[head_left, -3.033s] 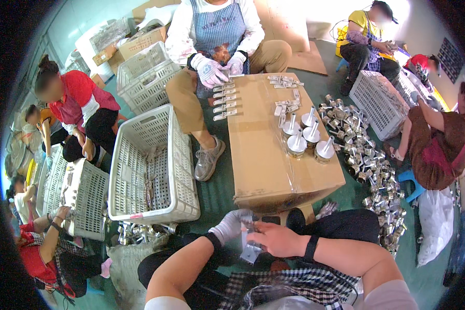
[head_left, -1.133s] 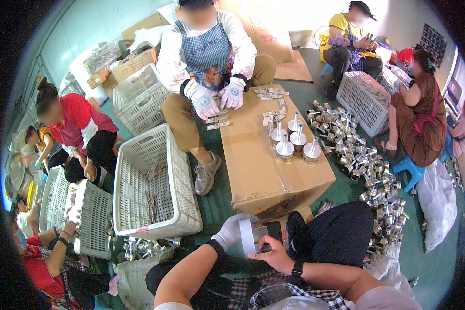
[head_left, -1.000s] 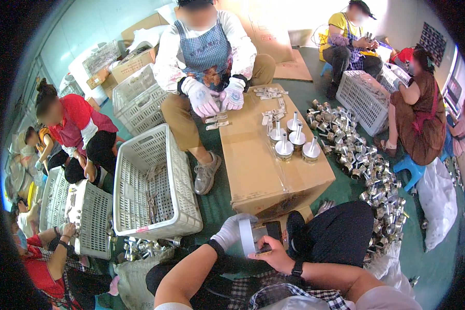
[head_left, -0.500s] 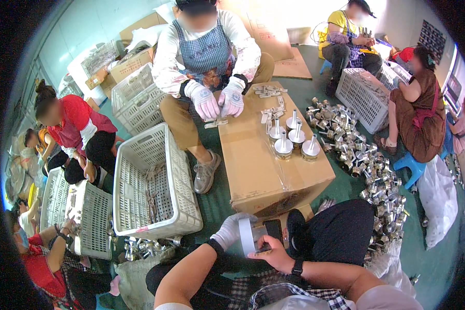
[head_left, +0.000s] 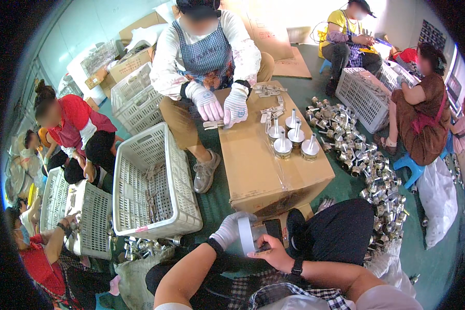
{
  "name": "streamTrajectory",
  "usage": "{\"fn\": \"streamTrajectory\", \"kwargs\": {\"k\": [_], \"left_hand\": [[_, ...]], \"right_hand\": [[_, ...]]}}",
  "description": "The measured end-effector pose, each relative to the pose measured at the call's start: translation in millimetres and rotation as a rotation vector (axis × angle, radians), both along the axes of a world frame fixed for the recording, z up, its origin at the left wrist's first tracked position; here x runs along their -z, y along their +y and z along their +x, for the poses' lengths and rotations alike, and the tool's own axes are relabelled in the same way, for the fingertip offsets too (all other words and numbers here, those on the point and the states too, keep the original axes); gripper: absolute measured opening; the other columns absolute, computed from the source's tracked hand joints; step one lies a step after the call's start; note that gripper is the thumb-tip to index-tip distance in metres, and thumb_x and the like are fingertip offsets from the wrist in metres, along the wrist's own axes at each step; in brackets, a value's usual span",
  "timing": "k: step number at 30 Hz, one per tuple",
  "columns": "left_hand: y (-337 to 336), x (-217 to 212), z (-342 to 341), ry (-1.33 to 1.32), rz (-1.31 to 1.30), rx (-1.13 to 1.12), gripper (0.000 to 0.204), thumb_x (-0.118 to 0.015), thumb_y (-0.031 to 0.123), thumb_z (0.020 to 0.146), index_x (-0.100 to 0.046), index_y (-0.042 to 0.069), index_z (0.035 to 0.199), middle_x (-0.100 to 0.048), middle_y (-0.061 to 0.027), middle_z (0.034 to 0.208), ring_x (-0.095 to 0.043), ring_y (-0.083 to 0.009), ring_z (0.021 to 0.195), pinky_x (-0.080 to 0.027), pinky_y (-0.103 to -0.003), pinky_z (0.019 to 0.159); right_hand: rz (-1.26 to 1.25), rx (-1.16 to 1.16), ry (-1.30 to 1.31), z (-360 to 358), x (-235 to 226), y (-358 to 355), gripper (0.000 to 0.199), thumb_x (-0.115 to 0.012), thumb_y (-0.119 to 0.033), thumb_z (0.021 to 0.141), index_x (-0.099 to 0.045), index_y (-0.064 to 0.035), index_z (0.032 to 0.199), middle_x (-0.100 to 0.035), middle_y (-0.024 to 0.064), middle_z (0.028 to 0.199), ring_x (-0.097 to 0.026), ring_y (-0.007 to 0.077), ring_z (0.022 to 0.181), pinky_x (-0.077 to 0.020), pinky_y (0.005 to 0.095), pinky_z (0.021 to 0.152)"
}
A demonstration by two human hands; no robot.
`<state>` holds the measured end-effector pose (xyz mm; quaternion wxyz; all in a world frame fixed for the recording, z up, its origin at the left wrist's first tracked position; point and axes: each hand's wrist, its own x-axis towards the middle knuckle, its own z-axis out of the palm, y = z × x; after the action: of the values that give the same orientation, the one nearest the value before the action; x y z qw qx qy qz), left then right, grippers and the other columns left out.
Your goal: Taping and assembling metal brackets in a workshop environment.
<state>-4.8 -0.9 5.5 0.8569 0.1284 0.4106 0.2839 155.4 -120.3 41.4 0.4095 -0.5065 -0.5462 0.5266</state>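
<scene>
My left hand, in a white glove, grips a white curved strip held upright over my lap. My bare right hand, with a black watch at the wrist, pinches the lower end of the same strip with curled fingers. A small dark flat object shows just behind the strip; I cannot tell what it is. Straight ahead stands a large cardboard box used as a table, with several shiny funnel-shaped metal parts upright on it.
A person in white gloves sits opposite, handling small metal pieces at the box's far edge. A white plastic basket stands left of the box. A pile of shiny metal parts covers the floor at right. Other seated people and baskets surround us.
My hands hold the strip in almost the same place as a second ago. The person opposite has brought both gloved hands down to the box's far edge.
</scene>
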Motion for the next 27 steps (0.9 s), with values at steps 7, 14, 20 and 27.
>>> {"fn": "streamTrajectory", "kwargs": {"k": [7,14,20,27], "left_hand": [[1,0,0,-0.014,-0.033,-0.017,0.027,-0.057,0.013,0.079,-0.057,-0.006,0.098,-0.061,-0.0167,0.097,-0.056,-0.0285,0.092,-0.043,-0.039,0.088],[-2,-5,2,-0.002,0.008,-0.012,0.028,-0.054,0.016,0.081,-0.058,-0.003,0.101,-0.064,-0.0150,0.094,-0.060,-0.0248,0.075,-0.050,-0.034,0.074],[-1,-6,2,0.005,-0.048,-0.017,0.028,-0.055,0.017,0.081,-0.058,-0.003,0.100,-0.064,-0.0151,0.093,-0.059,-0.0249,0.074,-0.051,-0.034,0.071],[-1,-4,2,-0.011,-0.081,-0.043,0.027,-0.055,0.017,0.080,-0.059,-0.003,0.098,-0.063,-0.0154,0.092,-0.059,-0.0256,0.073,-0.050,-0.036,0.071]], "right_hand": [[-0.031,-0.003,0.016,-1,-2,-1,0.036,-0.080,-0.024,0.064,-0.051,-0.0046,0.075,-0.053,0.0027,0.073,-0.049,0.0123,0.072,-0.0395,0.0250,0.068],[-0.044,-0.010,0.041,-2,3,-1,0.036,-0.079,-0.024,0.064,-0.052,-0.0044,0.076,-0.052,0.0027,0.073,-0.049,0.0119,0.073,-0.0397,0.0249,0.069],[-0.060,0.000,0.068,-1,2,-1,0.036,-0.080,-0.025,0.062,-0.053,-0.0043,0.076,-0.055,0.0038,0.073,-0.049,0.0126,0.071,-0.0395,0.0257,0.066],[-0.037,0.002,0.038,-1,-3,-1,0.036,-0.080,-0.024,0.061,-0.053,-0.0040,0.075,-0.055,0.0040,0.072,-0.049,0.0123,0.070,-0.0391,0.0256,0.064]]}}
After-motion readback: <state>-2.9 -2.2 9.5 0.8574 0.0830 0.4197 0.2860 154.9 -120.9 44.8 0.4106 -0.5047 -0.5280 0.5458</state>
